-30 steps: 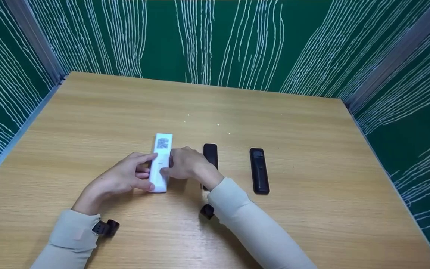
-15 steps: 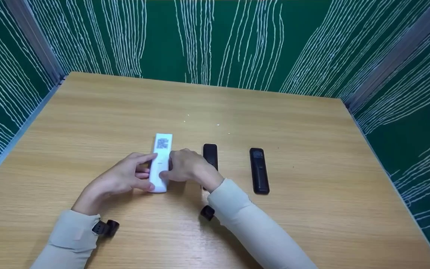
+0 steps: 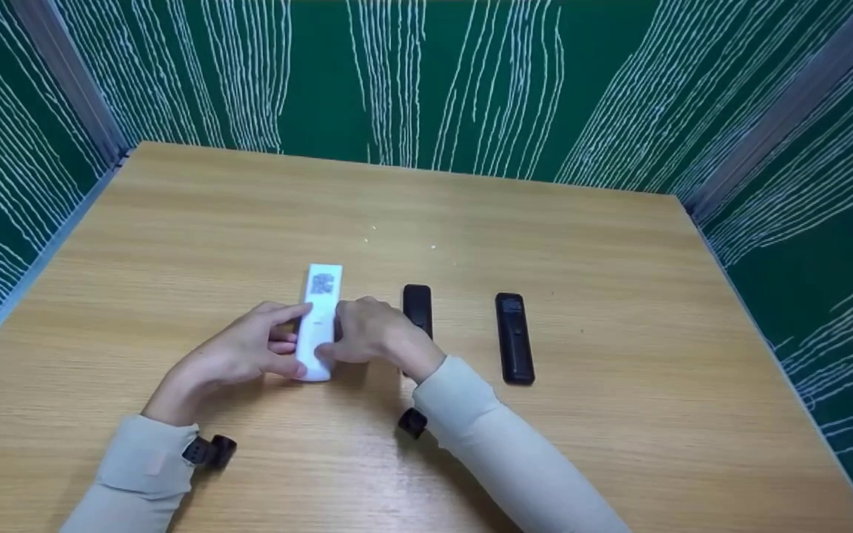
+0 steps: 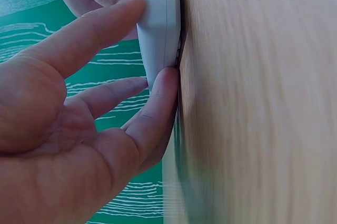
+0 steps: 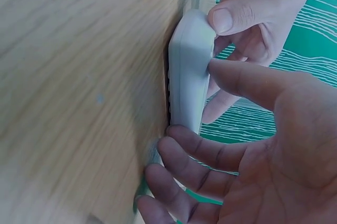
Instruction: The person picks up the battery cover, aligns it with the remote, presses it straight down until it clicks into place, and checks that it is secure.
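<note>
A white remote control (image 3: 317,318) lies button side down on the wooden table, a square printed code near its far end. My left hand (image 3: 249,344) holds its left side, the thumb at the near end and a fingertip farther up the edge. From the right, my right hand (image 3: 376,329) grips the same remote, thumb on its back and fingers by the right edge. In the right wrist view the right thumb presses on the back of the remote (image 5: 195,50), with the index fingertip at its edge close to the tabletop.
A black remote (image 3: 417,302) lies just right of the white one, partly hidden by my right hand and wrist. Farther right lies a second black remote (image 3: 515,339). Small white specks dot the table (image 3: 249,200), and green walls with white streaks stand around it.
My right thumb has slid slightly along the back of the white remote toward its near end. The left hand and all the remotes have stayed in place.
</note>
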`<state>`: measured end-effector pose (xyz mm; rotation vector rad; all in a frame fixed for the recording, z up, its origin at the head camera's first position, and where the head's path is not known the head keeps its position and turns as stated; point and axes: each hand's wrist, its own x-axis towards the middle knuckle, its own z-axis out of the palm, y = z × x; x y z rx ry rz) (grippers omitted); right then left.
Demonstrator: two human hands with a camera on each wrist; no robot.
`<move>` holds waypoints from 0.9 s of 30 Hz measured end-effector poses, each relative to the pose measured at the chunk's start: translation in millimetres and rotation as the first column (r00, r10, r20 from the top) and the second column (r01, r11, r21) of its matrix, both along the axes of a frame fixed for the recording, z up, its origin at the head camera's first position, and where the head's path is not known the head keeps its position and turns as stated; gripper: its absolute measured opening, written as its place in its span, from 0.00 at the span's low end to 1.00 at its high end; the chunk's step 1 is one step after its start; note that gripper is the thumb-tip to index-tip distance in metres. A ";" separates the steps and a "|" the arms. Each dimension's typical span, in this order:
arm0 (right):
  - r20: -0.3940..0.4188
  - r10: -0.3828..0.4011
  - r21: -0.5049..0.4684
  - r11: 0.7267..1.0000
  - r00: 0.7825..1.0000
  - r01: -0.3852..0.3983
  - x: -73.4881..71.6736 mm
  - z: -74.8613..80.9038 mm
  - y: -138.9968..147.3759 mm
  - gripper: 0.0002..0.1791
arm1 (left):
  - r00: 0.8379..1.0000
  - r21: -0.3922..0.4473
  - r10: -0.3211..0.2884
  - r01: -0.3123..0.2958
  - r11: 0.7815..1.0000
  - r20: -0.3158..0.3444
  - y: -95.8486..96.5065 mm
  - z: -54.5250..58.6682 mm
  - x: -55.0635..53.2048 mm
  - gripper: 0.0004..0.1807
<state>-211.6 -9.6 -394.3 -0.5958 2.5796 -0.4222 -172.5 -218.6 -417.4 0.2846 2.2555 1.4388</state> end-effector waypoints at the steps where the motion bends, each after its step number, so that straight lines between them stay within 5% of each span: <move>1: 0.002 0.000 0.000 1.000 1.000 0.000 0.0 0.2 0.1 0.21 | 1.000 0.002 0.001 -0.001 1.000 0.002 0.0 0.1 -0.1 0.53; 27: 0.042 -0.042 -0.017 0.999 0.998 0.043 -10.5 2.8 0.6 0.21 | 1.000 -0.010 0.006 -0.006 1.000 -0.002 -1.8 0.7 0.2 0.52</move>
